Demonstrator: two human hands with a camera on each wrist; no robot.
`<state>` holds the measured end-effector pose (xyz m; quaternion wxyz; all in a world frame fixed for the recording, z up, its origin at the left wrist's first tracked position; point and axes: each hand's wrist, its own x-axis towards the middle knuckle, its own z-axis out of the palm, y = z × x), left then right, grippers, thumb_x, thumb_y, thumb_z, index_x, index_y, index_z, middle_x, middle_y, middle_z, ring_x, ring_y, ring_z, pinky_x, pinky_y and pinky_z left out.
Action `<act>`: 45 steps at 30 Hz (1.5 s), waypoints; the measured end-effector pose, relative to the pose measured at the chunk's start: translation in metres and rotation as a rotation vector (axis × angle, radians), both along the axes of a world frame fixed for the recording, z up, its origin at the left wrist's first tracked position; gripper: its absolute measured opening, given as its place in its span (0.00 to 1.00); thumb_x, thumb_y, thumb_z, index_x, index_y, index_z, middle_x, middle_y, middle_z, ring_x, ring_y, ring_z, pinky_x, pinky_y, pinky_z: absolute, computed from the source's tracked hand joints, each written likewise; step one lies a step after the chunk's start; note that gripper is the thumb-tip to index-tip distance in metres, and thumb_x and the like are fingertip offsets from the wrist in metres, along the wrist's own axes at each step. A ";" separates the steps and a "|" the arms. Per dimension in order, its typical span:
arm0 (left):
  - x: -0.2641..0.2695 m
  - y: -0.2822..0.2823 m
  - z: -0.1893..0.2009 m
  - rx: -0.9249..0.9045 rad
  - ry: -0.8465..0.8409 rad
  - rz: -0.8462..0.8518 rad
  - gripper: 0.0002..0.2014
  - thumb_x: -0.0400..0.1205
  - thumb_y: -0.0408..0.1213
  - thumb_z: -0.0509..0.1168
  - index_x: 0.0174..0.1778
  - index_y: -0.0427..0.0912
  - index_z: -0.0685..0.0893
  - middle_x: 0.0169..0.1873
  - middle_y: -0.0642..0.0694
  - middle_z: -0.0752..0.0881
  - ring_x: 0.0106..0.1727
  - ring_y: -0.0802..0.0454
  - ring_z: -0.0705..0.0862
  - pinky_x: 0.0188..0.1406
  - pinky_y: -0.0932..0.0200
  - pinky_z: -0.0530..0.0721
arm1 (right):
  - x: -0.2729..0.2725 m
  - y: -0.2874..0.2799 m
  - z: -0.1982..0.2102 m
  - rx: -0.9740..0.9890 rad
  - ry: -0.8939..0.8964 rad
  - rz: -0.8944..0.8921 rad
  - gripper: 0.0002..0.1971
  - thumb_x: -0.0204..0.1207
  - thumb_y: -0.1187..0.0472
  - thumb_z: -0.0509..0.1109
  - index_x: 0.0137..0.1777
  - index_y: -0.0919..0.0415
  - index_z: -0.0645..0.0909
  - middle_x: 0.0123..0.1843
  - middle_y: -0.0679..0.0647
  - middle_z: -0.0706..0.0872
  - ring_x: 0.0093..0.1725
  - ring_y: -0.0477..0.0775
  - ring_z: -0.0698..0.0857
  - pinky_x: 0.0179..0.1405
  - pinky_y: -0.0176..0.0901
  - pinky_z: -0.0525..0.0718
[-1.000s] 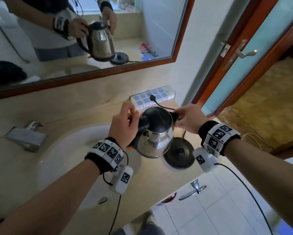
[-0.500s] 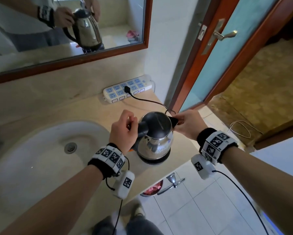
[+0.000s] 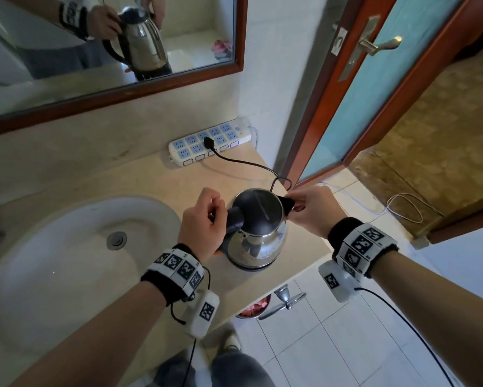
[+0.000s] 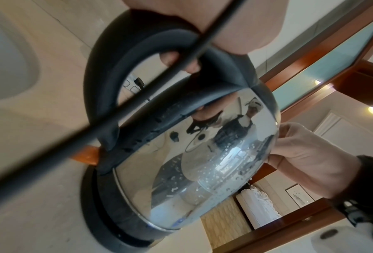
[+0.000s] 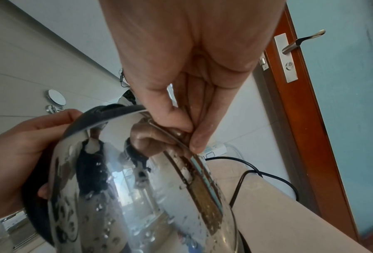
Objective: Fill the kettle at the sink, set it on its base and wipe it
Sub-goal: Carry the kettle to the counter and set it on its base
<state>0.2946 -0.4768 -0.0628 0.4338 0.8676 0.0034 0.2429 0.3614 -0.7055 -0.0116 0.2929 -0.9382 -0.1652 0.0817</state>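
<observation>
A steel kettle (image 3: 255, 244) with a black lid stands upright on its black base (image 4: 107, 220) at the right end of the counter, water drops on its side (image 5: 120, 205). My left hand (image 3: 204, 222) grips the black handle (image 4: 107, 71). My right hand (image 3: 304, 210) pinches the spout rim (image 5: 181, 137) between thumb and fingers. The white sink (image 3: 67, 261) lies to the left. No cloth shows in any view.
A white power strip (image 3: 209, 143) leans on the back wall, the base's black cord (image 3: 251, 166) plugged into it. A mirror (image 3: 109, 46) hangs above. The counter edge (image 3: 304, 269) is just right of the kettle; an open door (image 3: 374, 79) stands beyond.
The kettle came right from beside the base and down onto it. Both hands kept their hold. The view shifted right, off the tap.
</observation>
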 end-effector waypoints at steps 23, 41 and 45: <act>-0.017 -0.009 0.012 0.171 0.172 -0.011 0.07 0.84 0.43 0.61 0.50 0.44 0.74 0.34 0.47 0.85 0.32 0.45 0.85 0.32 0.53 0.84 | -0.024 -0.012 -0.015 -0.084 0.006 -0.118 0.17 0.74 0.68 0.66 0.63 0.61 0.84 0.53 0.57 0.91 0.47 0.58 0.88 0.53 0.46 0.85; -0.091 0.039 -0.027 0.570 0.870 -0.111 0.19 0.82 0.48 0.57 0.27 0.46 0.67 0.25 0.49 0.72 0.30 0.46 0.75 0.34 0.57 0.71 | -0.116 0.080 -0.083 -0.467 0.326 0.392 0.44 0.75 0.63 0.63 0.85 0.44 0.42 0.76 0.61 0.76 0.67 0.64 0.82 0.63 0.51 0.83; -0.101 0.043 -0.031 0.572 0.888 -0.121 0.19 0.82 0.47 0.57 0.25 0.46 0.66 0.24 0.48 0.72 0.30 0.46 0.74 0.30 0.58 0.67 | -0.116 0.085 -0.084 -0.490 0.267 0.409 0.42 0.76 0.63 0.63 0.86 0.50 0.43 0.78 0.61 0.74 0.71 0.64 0.80 0.68 0.51 0.78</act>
